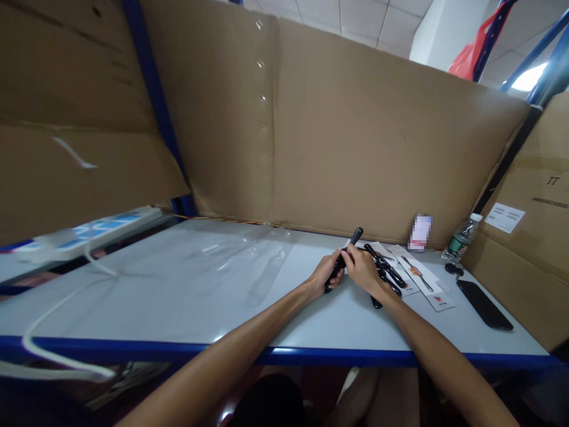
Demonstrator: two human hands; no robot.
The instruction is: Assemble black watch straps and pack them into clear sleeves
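Note:
My left hand [326, 274] is closed around a slim black tool [357, 235], whose rounded end points up and away from me. Against the upper part of the same tool, the bent fingers of my right hand [362, 268] are pressed closed. Its exact kind cannot be made out, as both hands cover its middle. Beside and partly behind my right hand lies a pile of several black-handled tools [391, 273]. Under and next to them are white printed cards [433, 290], one with a picture of a long-handled tool and something orange.
Clear plastic sleeves [271, 267] lie left of my hands on the white table [178, 302]. A phone [484, 304], a water bottle [462, 240] and small black round items [453, 269] are at the right. A power strip [93, 231] with a white cable sits left. Cardboard walls [355, 148] enclose the table.

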